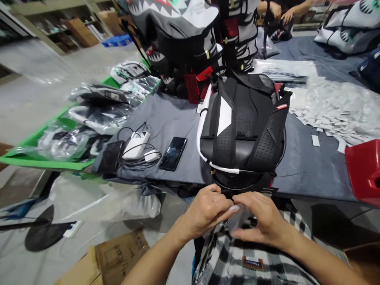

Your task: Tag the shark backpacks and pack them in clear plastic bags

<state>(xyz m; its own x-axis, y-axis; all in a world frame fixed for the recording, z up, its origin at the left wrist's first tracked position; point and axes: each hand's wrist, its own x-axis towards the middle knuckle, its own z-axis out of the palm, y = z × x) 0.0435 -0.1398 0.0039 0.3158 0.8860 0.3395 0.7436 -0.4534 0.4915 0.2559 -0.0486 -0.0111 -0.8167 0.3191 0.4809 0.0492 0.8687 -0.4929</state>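
Both hands are close together in front of my body, just below the table's front edge. My left hand point(208, 208) is closed, its fingers pinched on a small translucent piece point(237, 217) that looks like thin plastic. Curved round the same piece, my right hand point(261, 219) has its thumb and fingers apart at the near side, with the fingertips near my left hand. Just beyond them a black backpack point(243, 122) with white edging lies on the grey-covered table point(311, 170), straps facing up.
A phone point(173, 153) and a white device point(136, 145) with cables lie left of the backpack. Patterned bags point(178, 35) stand behind. Small white tags point(329, 114) and a red container point(365, 170) are at the right. A green-edged bin point(44, 162) holds wrapped goods. Another person's hands point(286, 14) show at the back.
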